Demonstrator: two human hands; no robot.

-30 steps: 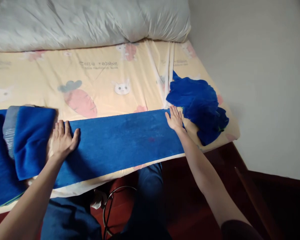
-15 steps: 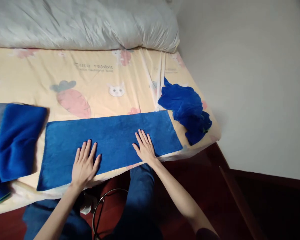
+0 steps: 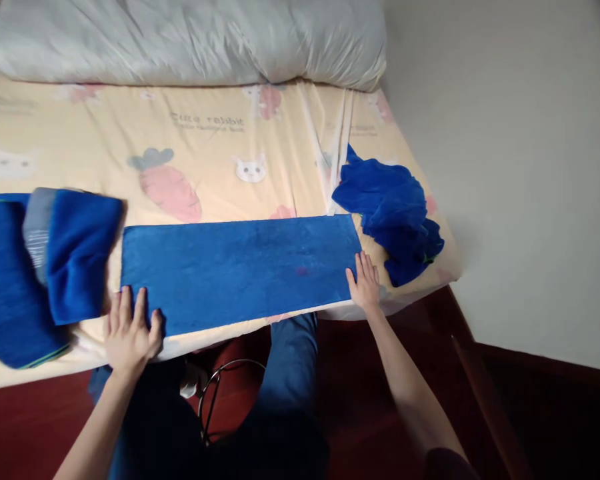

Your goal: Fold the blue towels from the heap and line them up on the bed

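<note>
A blue towel (image 3: pixel 240 267) lies spread flat as a long rectangle along the near edge of the bed. My left hand (image 3: pixel 130 333) rests on its near left corner, fingers stretched out and palm down. On the near right corner lies my right hand (image 3: pixel 365 283), also flat with its fingers extended. Just beyond that hand is a crumpled blue cloth (image 3: pixel 390 213). To the left of my left hand are a folded blue cloth with a grey band (image 3: pixel 83 253) and another blue cloth (image 3: pixel 10 287) with a green edge.
The bed wears a yellow sheet (image 3: pixel 215 180) printed with carrots and rabbits. A rolled pale quilt (image 3: pixel 190 43) lies along the back. White straps (image 3: pixel 337 150) run across the sheet at right. A plain wall (image 3: pixel 520 167) rises on the right, with dark red floor below.
My hands have spread apart, the left one sliding to the towel's left corner and the right one to its right end. The view has shifted slightly left.
</note>
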